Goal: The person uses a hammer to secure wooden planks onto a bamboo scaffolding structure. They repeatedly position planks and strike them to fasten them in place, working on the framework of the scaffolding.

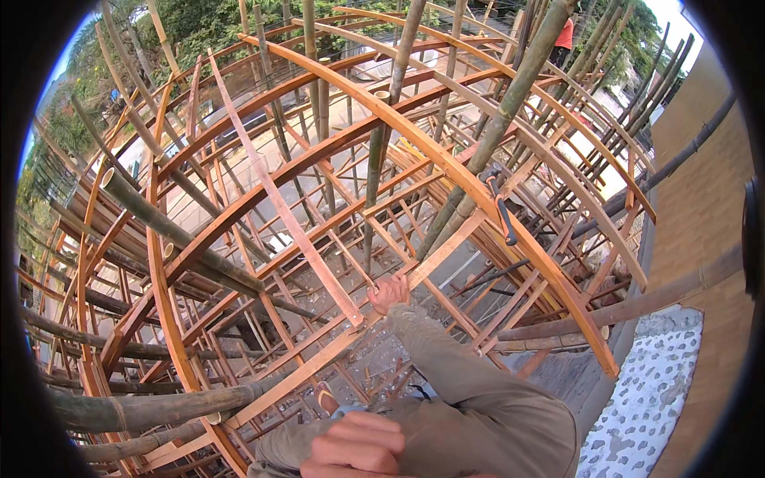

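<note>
My right hand (389, 294), at the end of a long brown sleeve, closes around a pale wooden beam (448, 248) that crosses the frame diagonally below me. Beside it, a flat reddish plank (280, 201) lies with its near end against the same beam. My left hand (355, 443) is a curled fist low in the picture, close to my body; whatever may be inside its fingers is hidden. A claw hammer (503, 213) with a black and orange handle rests at a curved orange-brown beam (458, 173), to the right of and beyond my right hand.
Curved timbers and upright bamboo poles (510, 103) surround me. A thick bamboo pole (171, 227) slants in from the left. Through the open framework, ground with scattered debris shows far below. My sandalled foot (326, 396) is under me. At right stands a speckled white slab (645, 390). A person in red (564, 36) is far off.
</note>
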Motion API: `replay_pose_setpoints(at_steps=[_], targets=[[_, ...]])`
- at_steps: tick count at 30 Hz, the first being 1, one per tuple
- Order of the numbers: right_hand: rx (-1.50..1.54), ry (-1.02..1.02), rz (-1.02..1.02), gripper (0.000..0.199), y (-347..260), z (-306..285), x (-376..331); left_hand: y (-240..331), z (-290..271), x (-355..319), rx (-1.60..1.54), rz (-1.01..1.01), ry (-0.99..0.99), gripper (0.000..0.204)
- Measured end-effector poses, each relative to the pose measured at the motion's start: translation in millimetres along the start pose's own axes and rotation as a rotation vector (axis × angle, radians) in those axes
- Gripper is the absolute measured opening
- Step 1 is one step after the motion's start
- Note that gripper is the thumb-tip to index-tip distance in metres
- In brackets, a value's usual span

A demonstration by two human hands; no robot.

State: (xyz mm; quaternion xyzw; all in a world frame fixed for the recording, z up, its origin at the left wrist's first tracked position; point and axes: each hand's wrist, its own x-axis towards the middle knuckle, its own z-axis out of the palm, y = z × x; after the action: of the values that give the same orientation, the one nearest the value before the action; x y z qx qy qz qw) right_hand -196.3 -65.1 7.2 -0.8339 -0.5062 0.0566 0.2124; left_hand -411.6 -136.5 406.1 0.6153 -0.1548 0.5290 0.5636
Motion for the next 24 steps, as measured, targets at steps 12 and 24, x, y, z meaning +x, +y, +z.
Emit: replay_pose_setpoints(at_steps=[12, 24], targets=[[0.068, -0.027, 0.027, 0.038, -1.1, -2.1, 0.7, -34.5, 4.0, 19.9, -0.007, -0.002, -0.122, 0.016], [0.020, -0.079, 0.041, 0.035, -3.0, 0.9, 3.5, -40.3, 4.7, 44.6, 0.250, 0.059, 0.306, 0.014]])
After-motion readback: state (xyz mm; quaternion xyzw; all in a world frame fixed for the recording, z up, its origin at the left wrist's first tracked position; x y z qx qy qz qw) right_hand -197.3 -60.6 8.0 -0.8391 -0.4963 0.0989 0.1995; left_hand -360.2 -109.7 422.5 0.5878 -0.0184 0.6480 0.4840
